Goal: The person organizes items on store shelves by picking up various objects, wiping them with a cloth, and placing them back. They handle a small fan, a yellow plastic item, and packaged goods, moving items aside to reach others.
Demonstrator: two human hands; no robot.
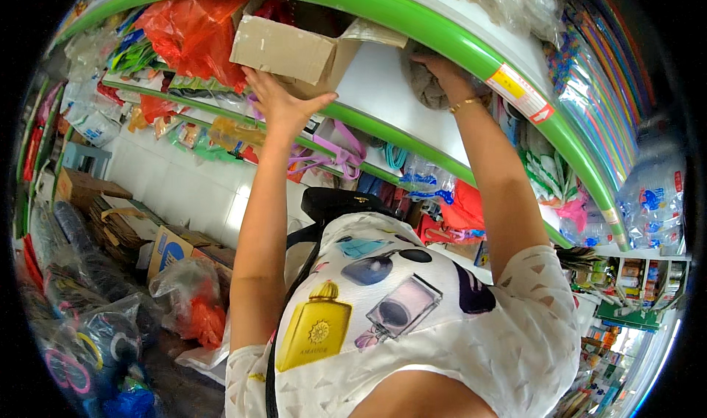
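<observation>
**Printed white shirt (412, 322) nearest, two hands up at one shelf**

Left hand (278, 109) spread open, thumb wide, fingertips against the lower edge of one cardboard box (283, 50), not wrapped around it. Right hand (444, 75) set on one grey-brown soft bundle (427, 86), fingers partly hidden; cannot tell whether clenched or merely resting. One gold bracelet (465, 106) at that wrist.

Just beyond the left fingertips, an open top on the box, with one flap angled toward the right hand; something dark red inside, too shadowed to name or count. White shelf (375, 79) between left thumb and right fingers. Beyond both hands, one thick green rail (412, 20), partly blocking sight of the box's far side.

Left of the left fingers, beside the box, one crumpled red bag (188, 35). Farther out, below and left of the left hand, one clear bag (173, 276) with red contents. Well right of the right fingers, many multicoloured stacked things (604, 97), too overlapped to count.
</observation>
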